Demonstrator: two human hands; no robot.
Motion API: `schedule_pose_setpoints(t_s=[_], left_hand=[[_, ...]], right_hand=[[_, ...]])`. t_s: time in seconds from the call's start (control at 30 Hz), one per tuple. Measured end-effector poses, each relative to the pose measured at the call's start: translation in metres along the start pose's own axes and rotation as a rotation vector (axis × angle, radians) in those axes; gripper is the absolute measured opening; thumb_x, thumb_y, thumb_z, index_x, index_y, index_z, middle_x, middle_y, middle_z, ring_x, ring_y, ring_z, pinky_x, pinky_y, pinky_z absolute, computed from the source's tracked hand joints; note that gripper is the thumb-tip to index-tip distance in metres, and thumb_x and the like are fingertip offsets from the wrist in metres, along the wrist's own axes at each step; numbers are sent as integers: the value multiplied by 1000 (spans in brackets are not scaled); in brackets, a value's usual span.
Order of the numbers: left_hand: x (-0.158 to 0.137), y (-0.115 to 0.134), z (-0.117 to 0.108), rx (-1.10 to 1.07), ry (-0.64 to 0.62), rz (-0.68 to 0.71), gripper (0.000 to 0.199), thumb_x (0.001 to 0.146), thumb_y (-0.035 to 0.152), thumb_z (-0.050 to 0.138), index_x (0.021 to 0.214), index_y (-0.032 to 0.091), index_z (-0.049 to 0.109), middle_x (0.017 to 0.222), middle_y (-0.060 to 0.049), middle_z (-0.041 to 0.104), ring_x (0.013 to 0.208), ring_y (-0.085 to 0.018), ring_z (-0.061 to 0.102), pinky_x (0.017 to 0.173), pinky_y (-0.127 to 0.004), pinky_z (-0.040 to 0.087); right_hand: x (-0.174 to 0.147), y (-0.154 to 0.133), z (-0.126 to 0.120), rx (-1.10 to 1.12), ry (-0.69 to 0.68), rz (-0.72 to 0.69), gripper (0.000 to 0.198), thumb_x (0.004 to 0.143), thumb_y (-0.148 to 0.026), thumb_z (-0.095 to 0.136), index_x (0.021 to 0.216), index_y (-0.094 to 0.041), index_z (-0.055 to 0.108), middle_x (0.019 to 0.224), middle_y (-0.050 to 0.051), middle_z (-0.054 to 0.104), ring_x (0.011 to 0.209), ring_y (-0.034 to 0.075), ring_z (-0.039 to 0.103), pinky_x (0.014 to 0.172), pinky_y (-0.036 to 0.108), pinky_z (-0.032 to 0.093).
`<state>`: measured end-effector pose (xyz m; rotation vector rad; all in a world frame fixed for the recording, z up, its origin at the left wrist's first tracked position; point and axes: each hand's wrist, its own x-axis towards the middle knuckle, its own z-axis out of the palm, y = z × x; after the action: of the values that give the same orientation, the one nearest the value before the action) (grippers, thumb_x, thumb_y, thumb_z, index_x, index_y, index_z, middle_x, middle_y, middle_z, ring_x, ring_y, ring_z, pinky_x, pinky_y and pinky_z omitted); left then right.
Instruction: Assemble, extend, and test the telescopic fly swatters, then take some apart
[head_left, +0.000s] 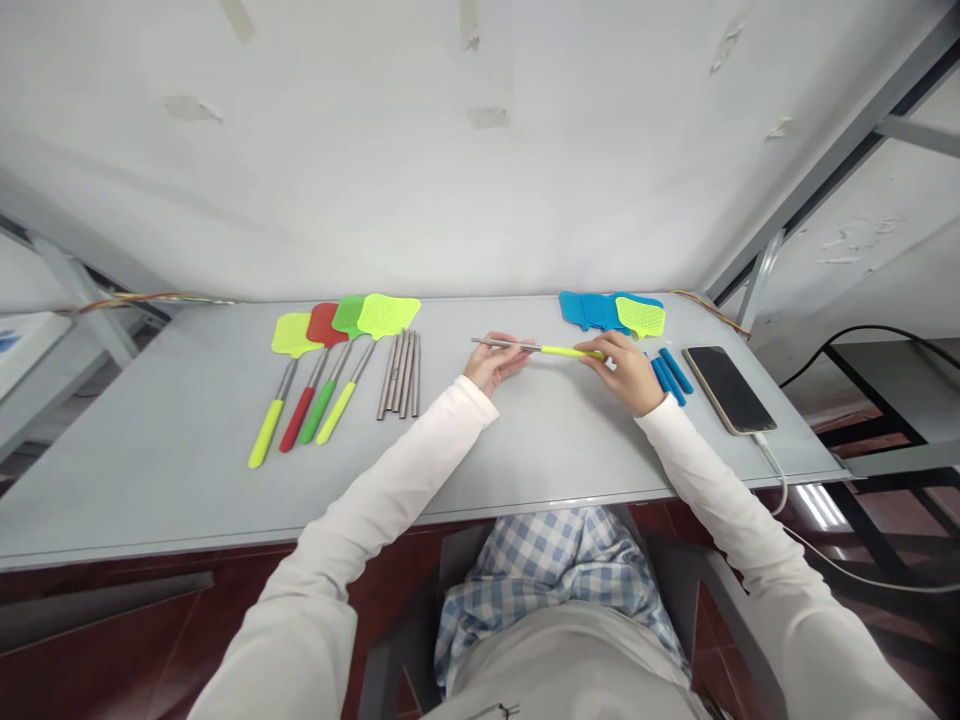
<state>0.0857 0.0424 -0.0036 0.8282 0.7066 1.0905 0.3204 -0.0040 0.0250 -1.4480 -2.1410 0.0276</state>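
A metal rod [517, 345] with a yellow grip [561, 351] on its right part lies level between my two hands, above the table. My left hand [493, 364] is palm up, its fingers round the bare metal part. At the other end, my right hand [624, 372] pinches the yellow grip between thumb and fingers. No swatter head shows on this rod. Near my right hand lie blue grips [676, 370], partly hidden by it. Behind them are blue swatter heads [592, 310] in an overlapping row and a yellow-green swatter head [641, 317].
To the left, several whole fly swatters [321, 412] in yellow, red and green lie side by side. Beside them is a row of bare metal rods [400, 375]. A phone [731, 390] with a white cable [772, 462] rests at the right. The wall [480, 220] borders the table's back edge.
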Motion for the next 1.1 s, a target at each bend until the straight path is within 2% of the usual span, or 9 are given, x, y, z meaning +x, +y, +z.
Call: schedule_pose_setpoints(t_s=[0.23, 0.37, 0.5, 0.63, 0.73, 0.8, 0.87, 0.93, 1.1], left_hand=[[-8, -5, 13, 71, -88, -66, 37, 73, 43, 73, 88, 21, 46, 104, -8, 72, 89, -21, 71, 84, -37, 52], [-10, -5, 16, 9, -66, -23, 34, 75, 44, 72, 88, 21, 50, 102, -6, 72, 86, -19, 70, 79, -32, 53], [-12, -2, 19, -45, -13, -32, 32, 79, 49, 65, 86, 21, 51, 87, -2, 70, 67, -13, 67, 61, -24, 51], [-13, 5, 19, -62, 7, -47, 37, 82, 56, 57, 79, 22, 46, 66, 5, 57, 59, -10, 63, 59, -22, 49], [-12, 10, 18, -10, 67, -14, 43, 82, 63, 51, 76, 23, 38, 60, 8, 45, 52, -10, 61, 51, -22, 46], [-10, 12, 16, 53, 121, 53, 45, 82, 67, 46, 77, 23, 36, 62, 8, 43, 41, -6, 51, 40, -19, 35], [-7, 13, 14, 141, 140, 120, 45, 84, 69, 40, 78, 24, 38, 62, 8, 42, 34, -3, 36, 35, -18, 22], [-7, 15, 11, 293, 139, 189, 44, 87, 67, 35, 80, 24, 43, 60, 7, 40, 35, -3, 28, 36, -19, 19], [-15, 18, 5, 1130, 106, 412, 30, 92, 48, 42, 90, 23, 58, 79, 1, 61, 67, -10, 54, 57, -21, 36]], right_hand=[[7, -26, 15, -44, -112, -87, 39, 96, -42, 35, 112, -20, 64, 98, 10, 62, 89, 20, 56, 82, 32, 41], [19, -3, 1, -31, -164, -185, 41, 94, -48, 39, 116, -22, 62, 117, 11, 57, 104, 22, 53, 93, 36, 39], [34, 48, -13, -154, -94, 119, 47, 98, -39, 22, 123, -17, 56, 128, 16, 50, 121, 25, 44, 100, 41, 35], [40, 82, -9, -460, -261, 472, 58, 85, -37, 52, 133, -6, 43, 133, 26, 45, 120, 37, 44, 91, 46, 37], [37, 86, -3, -550, -319, 559, 51, 83, -21, 48, 131, -5, 44, 120, 25, 56, 108, 34, 52, 83, 40, 37], [34, 83, -3, -589, -285, 565, 48, 80, -16, 47, 127, -4, 47, 116, 25, 57, 101, 32, 55, 79, 38, 35], [33, 80, -7, -613, -226, 582, 47, 79, -16, 48, 124, -3, 48, 114, 26, 58, 98, 31, 55, 77, 37, 33], [35, 79, -14, -619, -146, 628, 43, 81, -15, 46, 122, -4, 50, 110, 25, 60, 97, 31, 56, 78, 38, 33], [45, 70, -35, -544, 115, 692, 34, 87, -15, 36, 105, -9, 64, 96, 21, 66, 97, 31, 59, 83, 42, 37]])
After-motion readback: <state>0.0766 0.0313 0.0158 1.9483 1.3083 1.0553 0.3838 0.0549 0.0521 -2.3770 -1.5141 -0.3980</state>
